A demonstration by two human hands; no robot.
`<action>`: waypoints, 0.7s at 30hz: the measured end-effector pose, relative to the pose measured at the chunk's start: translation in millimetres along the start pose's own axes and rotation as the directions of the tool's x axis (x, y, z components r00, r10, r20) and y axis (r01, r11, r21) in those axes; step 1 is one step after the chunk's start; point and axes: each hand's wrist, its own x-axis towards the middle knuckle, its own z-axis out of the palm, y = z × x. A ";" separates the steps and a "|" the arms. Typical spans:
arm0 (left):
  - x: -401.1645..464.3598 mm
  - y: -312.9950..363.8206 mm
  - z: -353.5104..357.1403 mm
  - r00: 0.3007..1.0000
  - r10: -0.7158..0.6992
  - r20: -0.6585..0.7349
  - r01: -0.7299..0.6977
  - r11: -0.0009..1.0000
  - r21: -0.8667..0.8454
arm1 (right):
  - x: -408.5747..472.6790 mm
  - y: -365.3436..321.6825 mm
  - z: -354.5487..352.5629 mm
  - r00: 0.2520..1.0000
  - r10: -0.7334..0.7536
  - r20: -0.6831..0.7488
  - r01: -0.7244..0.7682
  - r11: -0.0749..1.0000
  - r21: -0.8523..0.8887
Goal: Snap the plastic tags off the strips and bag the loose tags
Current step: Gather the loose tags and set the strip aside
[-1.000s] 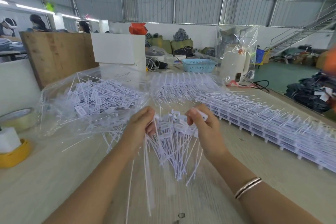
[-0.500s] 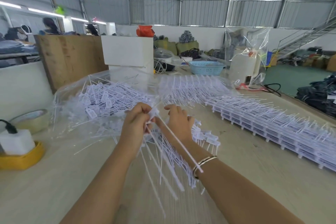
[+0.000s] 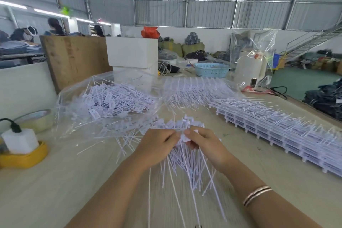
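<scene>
My left hand (image 3: 157, 144) and my right hand (image 3: 205, 144) meet over the table centre and both grip one bunch of white plastic tags (image 3: 185, 161). The tag heads fan out above my fingers and the thin tails hang down toward me. A clear plastic bag (image 3: 77, 109) lies open at the left, holding a heap of loose tags (image 3: 114, 102). A long row of stacked tag strips (image 3: 277, 126) runs along the right side of the table.
A yellow dish with a white block (image 3: 20, 152) and a roll of tape (image 3: 37, 120) sit at the left edge. A white box (image 3: 133, 52), a blue basket (image 3: 211, 69) and a standing clear bag (image 3: 253, 57) are at the back. The table edge runs at right.
My right hand, which had crossed left beside the left hand with the bunch slanting over its wrist, has drawn back; both hands now hold the bunch lower and nearer me.
</scene>
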 end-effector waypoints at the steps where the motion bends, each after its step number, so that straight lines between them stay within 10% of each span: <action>1: -0.4 -0.7 0.6 1.000 0.004 0.020 -0.004 1.000 -0.009 | -2.6 -0.9 -1.7 0.998 0.001 0.061 0.001 1.000 -0.030; 11: 4.0 8.8 6.0 0.989 -0.145 -0.039 0.105 0.853 -0.511 | -6.5 -12.5 2.7 0.960 -0.278 0.014 0.278 0.960 0.030; 15: 9.7 3.9 -8.2 0.955 -0.288 -0.077 0.095 0.540 -0.836 | -2.9 -15.0 -7.8 0.905 -0.339 -0.257 0.378 0.917 0.123; 21: -3.2 -3.0 -7.8 0.983 -0.065 -0.174 0.003 0.943 -0.333 | 4.4 8.1 -4.0 0.966 -0.104 -0.237 0.021 0.945 -0.325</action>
